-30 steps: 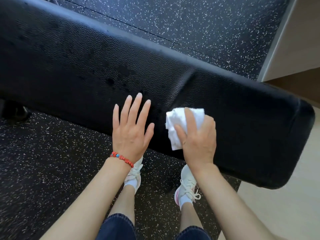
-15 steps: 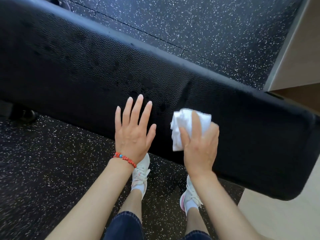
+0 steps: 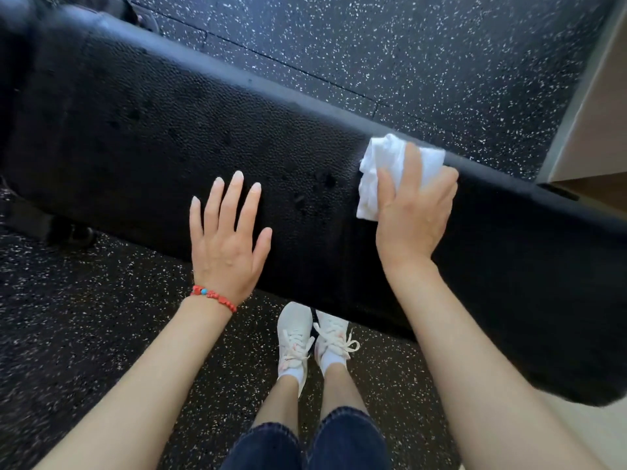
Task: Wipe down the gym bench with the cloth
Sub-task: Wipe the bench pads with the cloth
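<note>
The cloth [image 3: 386,171], white and bunched, lay on the bench [image 3: 169,137] at its far edge. The right hand [image 3: 412,212] pressed it down, fingers curled over it and thumb alongside. The left hand [image 3: 227,239] rested flat on the black pebbled pad, fingers straight and spread, holding nothing, a red bracelet [image 3: 213,297] at the wrist. White shoes [image 3: 312,337] stood on the speckled floor [image 3: 407,62] beside the bench.
</note>
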The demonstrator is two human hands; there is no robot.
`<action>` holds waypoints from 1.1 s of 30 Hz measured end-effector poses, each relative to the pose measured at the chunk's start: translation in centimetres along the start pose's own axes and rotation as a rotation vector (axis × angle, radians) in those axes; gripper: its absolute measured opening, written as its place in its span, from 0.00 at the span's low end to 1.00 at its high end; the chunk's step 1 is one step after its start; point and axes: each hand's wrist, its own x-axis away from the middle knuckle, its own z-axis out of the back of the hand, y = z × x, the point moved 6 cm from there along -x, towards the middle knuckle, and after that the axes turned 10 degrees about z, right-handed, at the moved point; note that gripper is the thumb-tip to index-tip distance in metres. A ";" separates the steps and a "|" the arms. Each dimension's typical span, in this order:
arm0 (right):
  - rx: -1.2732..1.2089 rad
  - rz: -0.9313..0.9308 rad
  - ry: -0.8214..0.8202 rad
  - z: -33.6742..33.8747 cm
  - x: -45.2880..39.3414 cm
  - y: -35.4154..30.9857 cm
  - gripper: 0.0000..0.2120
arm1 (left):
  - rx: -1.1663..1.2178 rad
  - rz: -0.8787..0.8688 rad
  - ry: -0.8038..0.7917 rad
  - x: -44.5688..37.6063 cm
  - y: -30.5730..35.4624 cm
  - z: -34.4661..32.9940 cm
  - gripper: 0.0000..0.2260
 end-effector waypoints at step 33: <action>-0.047 -0.040 -0.060 -3.5 -2.9 -10.4 0.22 | 0.024 -0.061 0.030 -4.0 -6.6 3.1 0.23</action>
